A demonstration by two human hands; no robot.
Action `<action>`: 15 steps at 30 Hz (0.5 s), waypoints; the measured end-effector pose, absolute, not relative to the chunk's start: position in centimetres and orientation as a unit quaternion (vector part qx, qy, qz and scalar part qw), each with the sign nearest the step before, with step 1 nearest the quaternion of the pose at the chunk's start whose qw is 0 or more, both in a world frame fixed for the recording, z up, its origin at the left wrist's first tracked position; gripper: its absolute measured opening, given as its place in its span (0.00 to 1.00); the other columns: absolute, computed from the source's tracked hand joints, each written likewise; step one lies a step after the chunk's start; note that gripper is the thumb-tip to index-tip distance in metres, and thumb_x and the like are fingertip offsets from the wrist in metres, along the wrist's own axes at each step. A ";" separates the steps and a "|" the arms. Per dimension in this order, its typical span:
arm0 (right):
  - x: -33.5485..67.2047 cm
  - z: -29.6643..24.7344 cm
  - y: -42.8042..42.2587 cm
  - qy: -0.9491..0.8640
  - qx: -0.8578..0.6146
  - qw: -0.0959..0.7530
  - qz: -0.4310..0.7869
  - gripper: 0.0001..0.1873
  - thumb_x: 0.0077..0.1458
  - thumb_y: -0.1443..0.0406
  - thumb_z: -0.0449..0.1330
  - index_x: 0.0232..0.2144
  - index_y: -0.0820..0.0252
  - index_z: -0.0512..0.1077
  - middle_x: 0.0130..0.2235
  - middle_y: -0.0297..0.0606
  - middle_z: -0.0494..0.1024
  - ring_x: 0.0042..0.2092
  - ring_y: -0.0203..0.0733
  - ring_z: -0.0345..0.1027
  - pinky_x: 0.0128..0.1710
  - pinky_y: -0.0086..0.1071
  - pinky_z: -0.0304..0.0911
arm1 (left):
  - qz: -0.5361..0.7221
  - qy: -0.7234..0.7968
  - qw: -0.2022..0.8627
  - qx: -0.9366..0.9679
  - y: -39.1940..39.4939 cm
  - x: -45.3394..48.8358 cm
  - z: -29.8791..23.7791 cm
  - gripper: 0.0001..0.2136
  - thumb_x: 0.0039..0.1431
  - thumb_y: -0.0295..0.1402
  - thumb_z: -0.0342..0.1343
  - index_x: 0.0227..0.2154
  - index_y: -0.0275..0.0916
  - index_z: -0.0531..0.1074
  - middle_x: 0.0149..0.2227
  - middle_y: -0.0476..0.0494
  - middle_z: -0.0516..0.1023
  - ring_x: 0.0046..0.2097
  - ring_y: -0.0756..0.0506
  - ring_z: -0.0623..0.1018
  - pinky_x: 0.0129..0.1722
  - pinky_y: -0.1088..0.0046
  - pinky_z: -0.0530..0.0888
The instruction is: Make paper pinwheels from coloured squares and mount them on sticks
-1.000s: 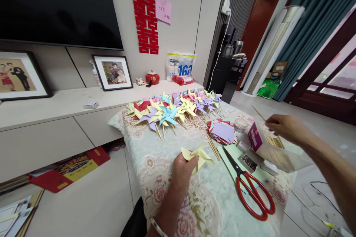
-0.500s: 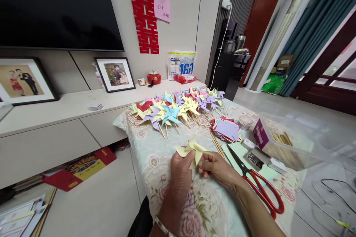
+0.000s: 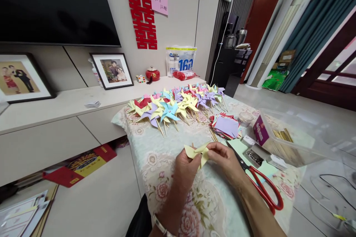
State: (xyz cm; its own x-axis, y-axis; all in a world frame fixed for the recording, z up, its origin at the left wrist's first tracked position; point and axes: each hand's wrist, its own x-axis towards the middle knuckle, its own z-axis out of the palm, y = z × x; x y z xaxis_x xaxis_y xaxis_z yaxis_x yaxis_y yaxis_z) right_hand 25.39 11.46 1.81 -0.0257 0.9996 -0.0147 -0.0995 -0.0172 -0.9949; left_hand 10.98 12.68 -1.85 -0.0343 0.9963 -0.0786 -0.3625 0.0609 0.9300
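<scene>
A pale yellow paper pinwheel (image 3: 196, 151) is held over the near part of the table, between my two hands. My left hand (image 3: 185, 168) grips its left side, thumb pressed near the middle. On its right side, my right hand (image 3: 221, 157) pinches a blade of the paper. The end of a thin stick shows just above the left fingers. Right of my right hand lie red-handled scissors (image 3: 251, 172), partly on light green paper. Beyond the hands lies a group of finished pinwheels (image 3: 169, 112) on sticks, in yellow, blue, purple, red and pink.
A stack of coloured paper squares (image 3: 226, 126) lies right of the pinwheels. Near it are a roll of tape (image 3: 246, 118), a small box of metal pins (image 3: 254, 156) and a clear plastic bin (image 3: 294, 148) with wooden sticks. A flowered cloth (image 3: 150, 148) covers the table.
My right hand has moved up to the pinwheel's upper right side, and the paper blades have turned and folded inward. My left hand keeps its hold. The view has shifted slightly.
</scene>
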 end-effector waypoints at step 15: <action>26.3 2.0 11.3 -0.482 -0.458 0.528 0.527 0.14 0.45 0.56 0.72 0.31 0.59 0.78 0.31 0.34 0.77 0.34 0.40 0.66 0.37 0.32 0.60 | 0.583 0.351 0.635 0.367 11.8 10.4 0.0 0.12 0.53 0.42 0.60 0.28 0.37 0.76 0.26 0.45 0.79 0.28 0.46 0.77 0.31 0.72 0.72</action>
State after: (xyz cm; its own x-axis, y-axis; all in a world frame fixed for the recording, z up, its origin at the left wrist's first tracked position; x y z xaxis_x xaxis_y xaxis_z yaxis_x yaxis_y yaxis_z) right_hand 26.30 11.32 1.99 -0.0217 0.9994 0.0263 -0.1155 0.0236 -0.9930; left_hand 10.36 11.79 -0.05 0.0745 0.9971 -0.0179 -0.4826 0.0518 0.8743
